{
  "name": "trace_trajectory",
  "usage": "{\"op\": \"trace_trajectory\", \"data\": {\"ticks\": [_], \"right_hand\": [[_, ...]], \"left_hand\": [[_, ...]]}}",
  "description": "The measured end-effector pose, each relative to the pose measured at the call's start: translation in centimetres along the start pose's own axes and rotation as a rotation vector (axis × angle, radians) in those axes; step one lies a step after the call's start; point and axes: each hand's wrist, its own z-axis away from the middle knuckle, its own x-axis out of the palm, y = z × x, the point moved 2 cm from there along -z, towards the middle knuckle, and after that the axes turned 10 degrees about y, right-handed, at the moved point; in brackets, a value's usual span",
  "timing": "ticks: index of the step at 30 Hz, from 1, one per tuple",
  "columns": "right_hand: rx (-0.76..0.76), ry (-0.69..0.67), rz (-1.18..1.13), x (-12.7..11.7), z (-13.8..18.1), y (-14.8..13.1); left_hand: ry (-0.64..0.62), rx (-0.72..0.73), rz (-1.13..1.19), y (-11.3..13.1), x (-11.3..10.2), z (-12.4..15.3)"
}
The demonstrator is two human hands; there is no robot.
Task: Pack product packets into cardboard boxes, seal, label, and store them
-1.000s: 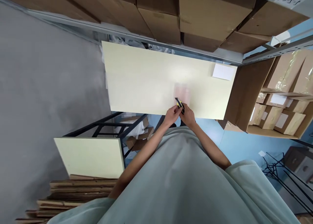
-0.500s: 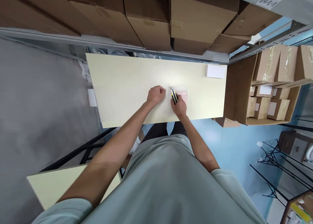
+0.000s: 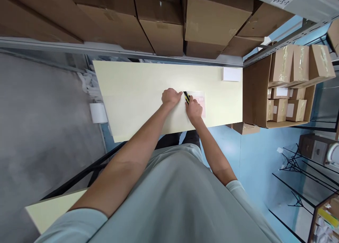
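Observation:
A black and yellow utility knife is in my right hand, its front end pointing up and left. Under and beside that hand lies a flat pink item in what looks like a clear sleeve, resting on the pale tabletop. My left hand is closed just left of the sleeve, its thumb stretched toward the knife's front end. Whether those curled fingers grip anything is hidden.
A small white box sits at the table's far right corner. Cardboard boxes fill the shelf above the back edge. To the right stands an open carton holding smaller boxes. A white roll is beyond the left edge.
My left hand has moved slightly right and away from me, its thumb now extended closer to the knife. The right hand has tilted the knife's front end nearer the sleeve's left edge.

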Motion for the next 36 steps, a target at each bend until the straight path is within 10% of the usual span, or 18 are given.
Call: {"op": "trace_trajectory", "data": {"ticks": [15,36], "right_hand": [[0.005,0.018,0.181,-0.1,1.4,-1.3],[0.004,0.009,0.258,4.7,11.2,3.0]], "left_hand": [[-0.005,-0.129,0.010,0.5,0.6,-0.3],[-0.008,-0.069,-0.032,0.2,1.4,-0.9]]}}
